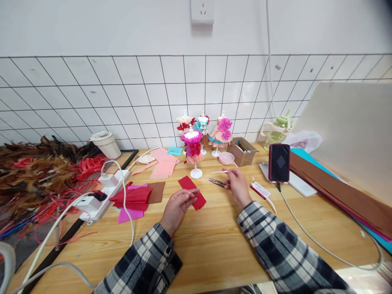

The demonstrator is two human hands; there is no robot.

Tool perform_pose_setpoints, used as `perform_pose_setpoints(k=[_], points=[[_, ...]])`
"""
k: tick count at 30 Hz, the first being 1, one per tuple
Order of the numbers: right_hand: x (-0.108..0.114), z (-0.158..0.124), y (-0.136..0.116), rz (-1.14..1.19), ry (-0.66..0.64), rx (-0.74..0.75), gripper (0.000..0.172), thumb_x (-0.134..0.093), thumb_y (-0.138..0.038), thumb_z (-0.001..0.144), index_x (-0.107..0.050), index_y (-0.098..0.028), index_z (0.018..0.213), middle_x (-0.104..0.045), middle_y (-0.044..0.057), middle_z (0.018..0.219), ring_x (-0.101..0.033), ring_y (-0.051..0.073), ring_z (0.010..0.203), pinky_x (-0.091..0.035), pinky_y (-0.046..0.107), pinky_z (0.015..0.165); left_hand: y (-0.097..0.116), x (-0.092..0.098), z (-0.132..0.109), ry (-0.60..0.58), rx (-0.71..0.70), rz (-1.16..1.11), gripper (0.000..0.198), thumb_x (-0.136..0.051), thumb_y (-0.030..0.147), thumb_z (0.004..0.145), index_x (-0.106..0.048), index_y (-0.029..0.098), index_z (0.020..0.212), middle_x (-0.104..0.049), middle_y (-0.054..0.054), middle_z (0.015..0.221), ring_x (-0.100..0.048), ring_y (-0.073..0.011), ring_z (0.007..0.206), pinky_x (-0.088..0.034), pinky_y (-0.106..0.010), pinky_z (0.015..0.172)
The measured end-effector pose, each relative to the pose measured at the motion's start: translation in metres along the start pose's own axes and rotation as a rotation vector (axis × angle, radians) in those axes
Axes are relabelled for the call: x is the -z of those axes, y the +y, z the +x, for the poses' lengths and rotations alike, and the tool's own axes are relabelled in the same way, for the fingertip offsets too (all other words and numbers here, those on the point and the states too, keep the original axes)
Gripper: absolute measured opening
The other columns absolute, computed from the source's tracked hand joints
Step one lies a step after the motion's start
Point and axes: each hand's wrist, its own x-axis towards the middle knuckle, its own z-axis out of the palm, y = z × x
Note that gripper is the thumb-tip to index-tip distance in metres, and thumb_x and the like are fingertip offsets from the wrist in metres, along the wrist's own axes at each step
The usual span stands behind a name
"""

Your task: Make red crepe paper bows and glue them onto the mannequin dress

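My left hand point(178, 207) is closed in a pinch over the near end of a folded dark red paper piece point(199, 199) on the table. What sits between its fingertips is too small to make out. A thin white strip point(218, 172) sticks out leftward from the pinched fingers of my right hand point(238, 187). Small thread snips point(217, 181) point left from under the same hand, their handles partly hidden by the fingers. Just beyond both hands stands a mini dress form point(193, 148) in a magenta, red and peach paper dress, on a white round base.
Several dressed forms point(221, 132) stand behind, near a pink bowl point(226, 158) and cardboard box point(241, 152). Left lie red paper point(133, 197), peach sheets point(163, 165), a power strip point(105, 196) and feathers point(36, 175). Right are a phone point(279, 163) on its cable and brown paper point(337, 188).
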Motion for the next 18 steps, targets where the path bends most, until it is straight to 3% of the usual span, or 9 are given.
perform_pose_setpoints(k=[4,8,10,13,15,18], points=[[0.018,0.033,-0.039,0.107,0.199,0.290,0.028,-0.057,-0.042,0.075,-0.049,-0.019,0.089,-0.067,0.005,0.086,-0.064,0.013,0.062,-0.054,0.028,0.061,-0.001,-0.001,-0.002,-0.037,0.026,0.028,0.014,-0.069,0.025,0.070,-0.065,0.012,0.070,-0.070,-0.015,0.104,-0.060,-0.0266,0.109,-0.047,-0.035,0.091],[0.036,0.081,-0.068,-0.167,0.431,0.572,0.026,-0.049,-0.039,0.082,-0.053,-0.016,0.095,-0.067,0.011,0.093,-0.067,0.018,0.079,-0.053,0.033,0.073,-0.003,-0.002,-0.003,-0.069,0.028,0.021,0.013,-0.069,0.024,0.071,-0.065,0.012,0.070,-0.070,-0.016,0.104,-0.061,-0.0260,0.108,-0.046,-0.035,0.092],[0.045,0.102,-0.069,-0.438,0.509,0.591,0.026,-0.050,-0.035,0.082,-0.059,-0.015,0.095,-0.068,0.011,0.092,-0.066,0.020,0.084,-0.050,0.035,0.079,-0.003,-0.001,-0.003,-0.068,0.028,0.003,0.013,-0.069,0.024,0.071,-0.065,0.012,0.069,-0.071,-0.015,0.103,-0.061,-0.0258,0.107,-0.046,-0.035,0.092],[0.055,0.120,-0.056,-0.806,0.354,0.474,0.031,-0.058,-0.027,0.073,-0.066,-0.017,0.102,-0.069,0.010,0.098,-0.063,0.023,0.091,-0.046,0.038,0.084,-0.002,-0.002,-0.003,-0.071,0.025,-0.034,0.011,-0.068,0.023,0.071,-0.065,0.012,0.069,-0.071,-0.015,0.101,-0.061,-0.0258,0.107,-0.046,-0.035,0.092],[0.060,0.123,-0.044,-0.945,0.284,0.440,0.034,-0.060,-0.026,0.072,-0.068,-0.022,0.104,-0.069,0.009,0.103,-0.061,0.025,0.095,-0.045,0.040,0.084,-0.001,-0.002,-0.004,-0.082,0.027,-0.053,0.010,-0.067,0.022,0.071,-0.065,0.012,0.069,-0.071,-0.015,0.101,-0.060,-0.0256,0.108,-0.045,-0.035,0.092],[0.064,0.123,-0.035,-1.001,0.336,0.417,0.028,-0.055,-0.031,0.077,-0.072,-0.023,0.098,-0.070,0.009,0.097,-0.061,0.026,0.090,-0.045,0.041,0.082,-0.002,-0.002,-0.004,-0.109,0.037,-0.061,0.009,-0.066,0.021,0.072,-0.066,0.012,0.069,-0.071,-0.015,0.100,-0.060,-0.0253,0.108,-0.045,-0.035,0.092]])
